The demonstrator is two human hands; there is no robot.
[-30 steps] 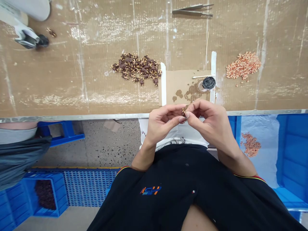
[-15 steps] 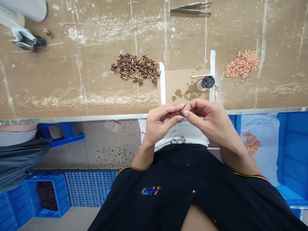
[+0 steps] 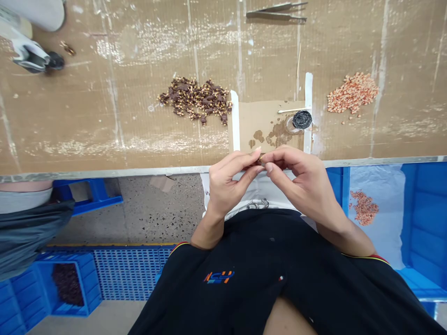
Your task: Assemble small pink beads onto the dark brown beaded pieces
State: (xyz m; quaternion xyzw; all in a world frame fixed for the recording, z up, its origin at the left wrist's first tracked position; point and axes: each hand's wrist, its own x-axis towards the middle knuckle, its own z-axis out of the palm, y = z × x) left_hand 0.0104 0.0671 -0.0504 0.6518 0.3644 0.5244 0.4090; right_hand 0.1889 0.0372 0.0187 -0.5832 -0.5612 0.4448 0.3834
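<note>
My left hand and my right hand meet fingertip to fingertip just in front of the table's metal edge. Both pinch one small brown part between thumbs and forefingers; most of it is hidden by the fingers. Beyond the hands lies a taped cardboard patch with a small black round piece on it. A pile of dark brown parts lies to the left of the patch, a pile of orange parts to the right.
Tweezers lie at the table's far side. A gloved hand of another person rests at the far left. Blue crates stand below: one at the right holding orange parts on plastic, one at the lower left with dark parts.
My joined fingertips have shifted slightly toward the table edge, and the fingers have closed more tightly over the small part. The piles and tools have not moved.
</note>
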